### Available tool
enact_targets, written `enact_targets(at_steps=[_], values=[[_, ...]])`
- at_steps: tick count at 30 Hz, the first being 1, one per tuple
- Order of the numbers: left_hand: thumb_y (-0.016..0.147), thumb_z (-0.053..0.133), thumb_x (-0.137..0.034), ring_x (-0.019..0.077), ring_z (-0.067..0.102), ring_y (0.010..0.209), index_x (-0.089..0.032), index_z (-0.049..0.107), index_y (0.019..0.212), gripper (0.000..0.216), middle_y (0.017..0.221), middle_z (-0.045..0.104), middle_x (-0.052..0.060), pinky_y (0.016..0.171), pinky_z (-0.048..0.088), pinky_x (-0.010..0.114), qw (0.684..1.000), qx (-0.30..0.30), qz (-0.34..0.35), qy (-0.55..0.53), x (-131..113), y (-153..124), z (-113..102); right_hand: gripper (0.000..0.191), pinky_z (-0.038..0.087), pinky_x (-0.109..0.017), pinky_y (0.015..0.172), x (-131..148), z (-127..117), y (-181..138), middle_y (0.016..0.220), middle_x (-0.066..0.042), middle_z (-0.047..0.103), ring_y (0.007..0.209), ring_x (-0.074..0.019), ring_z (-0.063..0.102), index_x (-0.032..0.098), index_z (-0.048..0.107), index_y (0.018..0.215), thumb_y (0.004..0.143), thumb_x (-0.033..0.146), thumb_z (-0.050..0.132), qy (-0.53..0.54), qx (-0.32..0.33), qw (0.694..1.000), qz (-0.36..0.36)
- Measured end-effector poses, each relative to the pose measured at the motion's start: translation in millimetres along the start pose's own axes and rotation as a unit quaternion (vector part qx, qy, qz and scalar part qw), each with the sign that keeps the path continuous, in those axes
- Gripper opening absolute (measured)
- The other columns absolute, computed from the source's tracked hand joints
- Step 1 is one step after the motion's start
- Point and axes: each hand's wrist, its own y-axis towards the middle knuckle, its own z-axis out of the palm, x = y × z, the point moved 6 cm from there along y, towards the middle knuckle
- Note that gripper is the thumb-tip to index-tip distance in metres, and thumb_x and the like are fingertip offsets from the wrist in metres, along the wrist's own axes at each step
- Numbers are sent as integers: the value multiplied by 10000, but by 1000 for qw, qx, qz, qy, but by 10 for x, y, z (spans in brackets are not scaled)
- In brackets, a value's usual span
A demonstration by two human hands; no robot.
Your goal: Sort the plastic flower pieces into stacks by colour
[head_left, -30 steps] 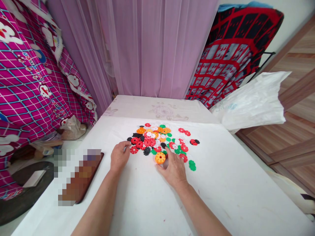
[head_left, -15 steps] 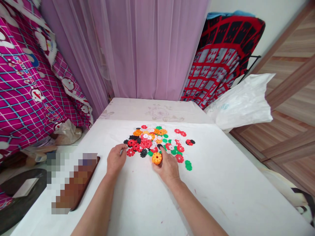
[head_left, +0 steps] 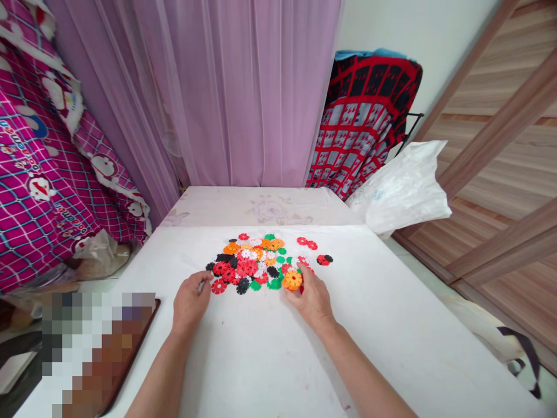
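Midway between the table's (head_left: 243, 360) side edges, a right hand (head_left: 314, 299) curls its fingers around an orange disc stack (head_left: 292, 280), which a loose grip could spill; the left hand's (head_left: 189, 302) fingers, bent near the disc pile (head_left: 247, 267), hold nothing discernible.

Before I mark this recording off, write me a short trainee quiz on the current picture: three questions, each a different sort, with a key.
1. Which hand holds an orange piece?
2. True or false: the white bag is to the right of the disc pile.
3. Fill in the missing colour: the disc overlapping the rightmost red disc is ____.

Key:
1. The right hand.
2. True.
3. Black.
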Motion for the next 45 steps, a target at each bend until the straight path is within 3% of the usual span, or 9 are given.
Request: enact_targets(at_steps=[8,11,18,27,38,41,45], values=[[780,434,-362,236,667,977,-251,683,907,301,1034,740,40,871,528,370,1000,-15,10,-6,86,35,3,641,448,-339,807,-594,-287,394,970,-92,701,885,-253,638,160,499,1317,744,407,643,-78,16,995,54],[772,445,-375,232,674,953,-257,688,894,297,1012,744,35,820,545,348,1000,-18,19,-4,92,42,-5,644,435,-331,779,-797,-312,509,891,-80,695,845,-251,634,160,492,1328,756,413,641,-102,24,991,78],[784,432,-398,233,681,969,-259,679,902,307,1014,747,36,876,534,369,999,-28,28,0,130,37,-10,664,414,-294,707,-1198,-299,873,814,-44,668,791,-228,625,164,461,1360,774,425,634,-106,26,986,128],[763,436,-406,237,691,946,-264,667,869,292,990,756,40,884,537,379,999,-28,26,5,95,45,-41,697,431,-307,705,-1347,-132,1302,820,-62,682,799,-240,657,160,444,1387,782,443,642,-96,40,984,143],[771,427,-386,234,686,955,-259,669,886,296,989,752,33,887,534,367,999,-31,22,19,61,21,-66,707,438,-345,820,-1415,13,1388,984,-114,694,964,-267,642,144,409,1418,799,404,631,-79,69,987,123],[771,421,-389,236,687,956,-256,669,886,304,995,753,37,882,537,368,999,-32,22,17,52,22,-64,671,437,-364,895,-1455,44,1347,1110,-121,671,1051,-265,611,144,450,1382,767,338,634,-34,40,992,116],[771,425,-388,233,687,957,-259,668,882,297,997,753,35,891,535,364,999,-35,23,10,54,29,-59,537,469,-358,912,-1559,8,1075,1185,-123,644,1052,-234,614,134,535,1281,760,264,541,73,-60,983,159]])
